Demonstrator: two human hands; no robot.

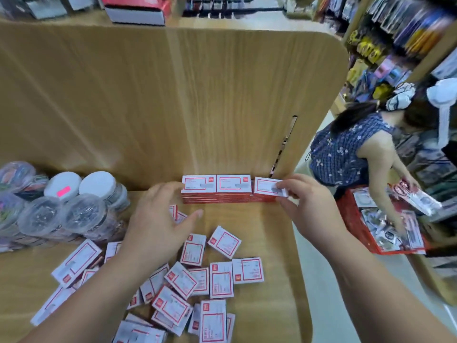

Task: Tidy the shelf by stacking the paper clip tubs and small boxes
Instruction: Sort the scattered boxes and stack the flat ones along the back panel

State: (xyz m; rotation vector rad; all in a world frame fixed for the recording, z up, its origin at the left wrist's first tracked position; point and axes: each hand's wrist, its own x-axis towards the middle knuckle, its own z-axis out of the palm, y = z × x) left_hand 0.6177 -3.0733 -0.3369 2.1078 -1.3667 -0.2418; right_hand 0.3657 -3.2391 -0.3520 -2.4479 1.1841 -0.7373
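Right hand (306,206) pinches small box (268,186); left hand (160,219) perhaps touches stack (216,188)

Box stacks (216,191) neat at rear, top box (268,186) askew rightmost; loose boxes (197,280) heaped nearer; clear tubs (74,206) left.

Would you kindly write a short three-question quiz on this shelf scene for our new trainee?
1. True or false: the right hand pinches a box.
2. Where do the tubs stand relative to the loose boxes? A: to their left. B: to their right. C: on top of them.
3. What does the left hand hold?

Key: 1 true. 2 A. 3 nothing; its fingers are straight.
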